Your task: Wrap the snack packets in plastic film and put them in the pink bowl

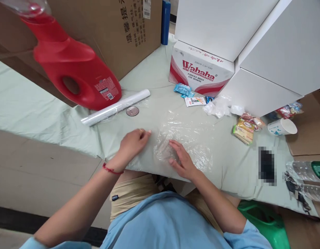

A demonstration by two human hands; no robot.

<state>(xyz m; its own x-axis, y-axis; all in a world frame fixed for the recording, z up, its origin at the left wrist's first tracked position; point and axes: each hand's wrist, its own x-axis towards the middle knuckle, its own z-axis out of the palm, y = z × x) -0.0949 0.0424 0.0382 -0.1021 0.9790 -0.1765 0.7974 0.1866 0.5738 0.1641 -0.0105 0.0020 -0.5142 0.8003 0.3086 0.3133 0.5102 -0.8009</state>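
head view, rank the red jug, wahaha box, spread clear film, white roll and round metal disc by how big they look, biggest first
1. red jug
2. Wahaha box and clear film: too alike to rank, the film's edges being faint
3. white roll
4. metal disc

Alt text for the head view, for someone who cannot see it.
An open right hand is over a crumpled sheet of clear plastic film on a pale green cloth; the left hand is curled beside the film. Beyond the left hand are a long white roll, a round silver disc and a large red plastic jug.
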